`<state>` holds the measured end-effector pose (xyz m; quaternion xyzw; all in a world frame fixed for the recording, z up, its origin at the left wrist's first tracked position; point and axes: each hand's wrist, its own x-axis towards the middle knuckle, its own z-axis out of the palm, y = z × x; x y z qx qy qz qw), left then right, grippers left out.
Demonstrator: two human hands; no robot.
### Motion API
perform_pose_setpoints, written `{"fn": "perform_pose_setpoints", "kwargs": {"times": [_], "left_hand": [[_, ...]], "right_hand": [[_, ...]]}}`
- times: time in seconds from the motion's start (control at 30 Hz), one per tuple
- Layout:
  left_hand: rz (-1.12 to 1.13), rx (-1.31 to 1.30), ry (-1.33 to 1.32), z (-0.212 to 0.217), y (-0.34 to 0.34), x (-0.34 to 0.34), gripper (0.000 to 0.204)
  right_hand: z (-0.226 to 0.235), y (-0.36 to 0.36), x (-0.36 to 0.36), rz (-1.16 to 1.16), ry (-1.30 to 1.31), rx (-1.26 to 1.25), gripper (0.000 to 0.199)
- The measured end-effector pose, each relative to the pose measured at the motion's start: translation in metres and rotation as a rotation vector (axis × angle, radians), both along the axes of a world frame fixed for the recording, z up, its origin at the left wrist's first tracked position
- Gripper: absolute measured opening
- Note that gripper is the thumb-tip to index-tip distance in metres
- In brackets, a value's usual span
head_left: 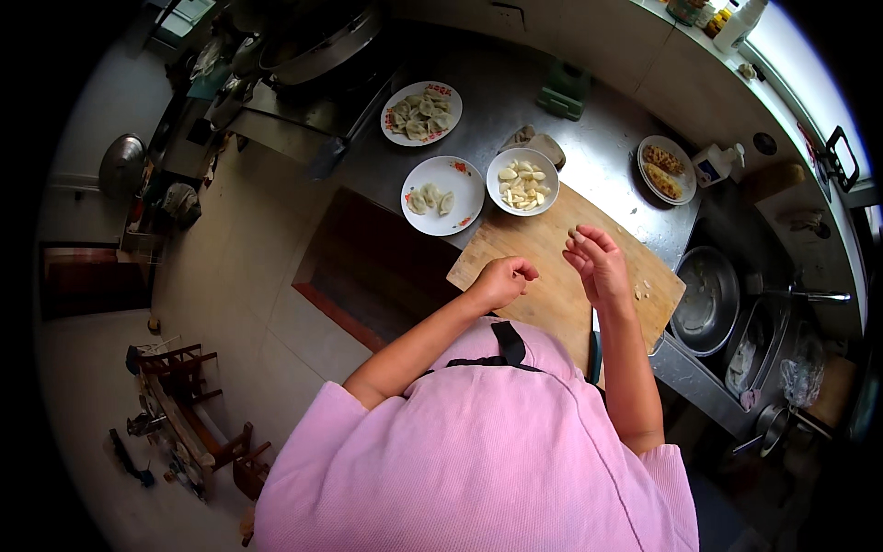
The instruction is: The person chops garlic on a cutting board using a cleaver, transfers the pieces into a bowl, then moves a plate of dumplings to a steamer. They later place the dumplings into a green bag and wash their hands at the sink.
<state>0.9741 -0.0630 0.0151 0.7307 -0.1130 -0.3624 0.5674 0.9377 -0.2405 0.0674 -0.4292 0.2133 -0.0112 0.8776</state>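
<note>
Over the wooden cutting board (515, 241) my left hand (501, 281) is closed, its fingers curled in; anything inside them is hidden. Higher and to the right, my right hand (600, 265) is raised with fingertips drawn together, and whatever they may pinch is too small to name. A white bowl (502, 195) of peeled garlic cloves (525, 182) sits at the board's far left edge. Small pale bits (642, 290) lie on the board right of my right hand. A knife (596, 348) with a dark handle lies at the near edge, partly behind my forearm.
Left of the bowl stand a plate (451, 170) with a few dumplings and a fuller dumpling plate (394, 132). At the right are a plate of browned food (664, 168), a pump bottle (716, 166) and a metal basin (706, 299). A green object (563, 92) stands at the back.
</note>
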Motion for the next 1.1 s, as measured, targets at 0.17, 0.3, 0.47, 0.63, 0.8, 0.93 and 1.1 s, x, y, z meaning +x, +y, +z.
{"fn": "perform_pose_setpoints", "kwargs": {"times": [0.17, 0.3, 0.47, 0.63, 0.8, 0.93, 1.1], "left_hand": [[0.007, -0.005, -0.224, -0.001, 0.001, -0.003, 0.012], [0.056, 0.032, -0.182, -0.002, 0.004, -0.003, 0.011], [0.083, -0.127, 0.306, 0.015, 0.001, -0.001, 0.022], [-0.053, -0.757, 0.805, 0.030, -0.009, -0.010, 0.039], [-0.073, -0.729, 0.853, 0.061, -0.014, -0.021, 0.044], [-0.603, -0.761, 0.732, 0.107, -0.004, -0.013, 0.042], [-0.714, -0.488, 0.388, 0.116, -0.004, -0.006, 0.033]], "right_hand": [[0.016, 0.015, 0.048, 0.009, -0.156, -0.128, 0.028], [0.013, 0.020, 0.047, -0.005, -0.203, -0.223, 0.025], [0.008, 0.038, 0.007, 0.153, -0.141, -0.543, 0.021], [0.007, 0.070, -0.011, 0.158, -0.554, -1.375, 0.031], [-0.001, 0.043, -0.012, 0.038, -0.512, -1.573, 0.041], [-0.063, -0.032, -0.024, -0.093, -0.033, -1.223, 0.046], [0.016, -0.007, -0.038, 0.041, 0.046, -0.632, 0.047]]}}
